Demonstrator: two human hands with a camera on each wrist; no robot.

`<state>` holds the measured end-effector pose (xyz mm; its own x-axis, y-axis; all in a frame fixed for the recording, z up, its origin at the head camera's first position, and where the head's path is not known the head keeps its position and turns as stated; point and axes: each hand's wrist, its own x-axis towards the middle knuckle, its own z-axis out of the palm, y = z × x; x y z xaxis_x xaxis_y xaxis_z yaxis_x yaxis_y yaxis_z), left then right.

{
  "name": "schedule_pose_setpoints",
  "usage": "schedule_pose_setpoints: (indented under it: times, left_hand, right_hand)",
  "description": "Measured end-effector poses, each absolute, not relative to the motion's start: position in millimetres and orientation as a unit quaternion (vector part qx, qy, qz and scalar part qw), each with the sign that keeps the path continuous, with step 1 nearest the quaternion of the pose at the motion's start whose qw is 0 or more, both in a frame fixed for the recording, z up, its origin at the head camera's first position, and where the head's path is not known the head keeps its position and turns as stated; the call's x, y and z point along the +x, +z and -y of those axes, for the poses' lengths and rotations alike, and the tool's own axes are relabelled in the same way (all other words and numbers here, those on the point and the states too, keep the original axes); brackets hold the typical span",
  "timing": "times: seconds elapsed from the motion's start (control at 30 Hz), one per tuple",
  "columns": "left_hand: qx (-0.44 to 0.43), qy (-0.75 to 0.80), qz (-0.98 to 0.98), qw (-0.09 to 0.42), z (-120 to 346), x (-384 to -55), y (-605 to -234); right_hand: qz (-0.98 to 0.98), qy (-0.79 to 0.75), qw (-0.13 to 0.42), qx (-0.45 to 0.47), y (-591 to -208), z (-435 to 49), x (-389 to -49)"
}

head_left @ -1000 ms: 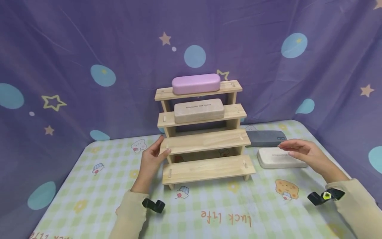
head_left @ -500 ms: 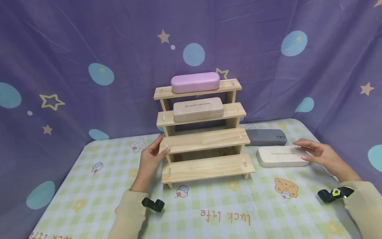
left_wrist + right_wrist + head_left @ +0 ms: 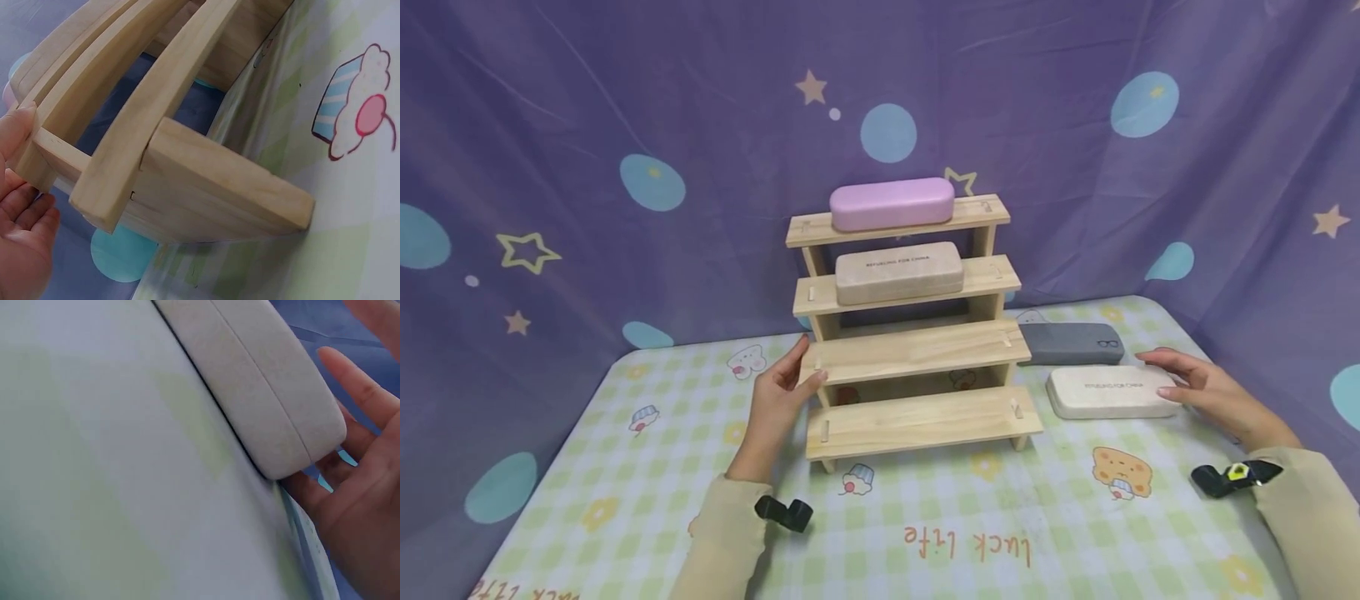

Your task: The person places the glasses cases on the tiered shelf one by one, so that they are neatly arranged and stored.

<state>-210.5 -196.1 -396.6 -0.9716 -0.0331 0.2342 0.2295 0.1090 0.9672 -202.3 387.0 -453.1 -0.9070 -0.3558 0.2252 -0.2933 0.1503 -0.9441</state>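
Left hand (image 3: 779,398): thumb and fingers pinch the left end of the third tier down on the pale wooden, four-tier display stand (image 3: 917,353). Apply light pressure; hard pulling would likely skew it. Right hand (image 3: 1221,400): fingers are spread around the right end of the off-white, oblong case (image 3: 1108,395), flat on the green-and-white checked tablecloth (image 3: 1000,496) right of the stand; contact cannot be confirmed. A sound grip calls for thumb and fingers on opposite long sides. Containers: smooth lilac rounded case (image 3: 891,206), top tier; beige oblong case (image 3: 898,282), second tier; slate-grey oblong case (image 3: 1063,343), behind the off-white one. No contents show.
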Motion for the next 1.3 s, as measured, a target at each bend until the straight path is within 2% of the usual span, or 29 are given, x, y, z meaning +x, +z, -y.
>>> schedule_pose_setpoints:
  times: [0.23,0.77,1.0,1.3]
  left_hand:
    - [-0.066,-0.667,0.736,0.094,196.5,-209.9,-395.8]
    - [-0.069,-0.667,0.736,0.097,196.1,-209.7,-395.1]
    - [-0.068,-0.665,0.738,0.096,196.7,-208.9,-395.9]
    - [-0.058,-0.667,0.736,0.096,194.8,-209.6,-394.4]
  right_hand:
    - [-0.748,-0.616,0.059,-0.239,-458.6,-386.9,-205.9]
    - [-0.779,-0.593,0.102,-0.175,-457.7,-384.7,-206.8]
    - [-0.844,-0.504,0.083,-0.163,-455.1,-383.8,-205.6]
    - [-0.865,-0.469,0.087,-0.153,-452.7,-382.8,-202.1]
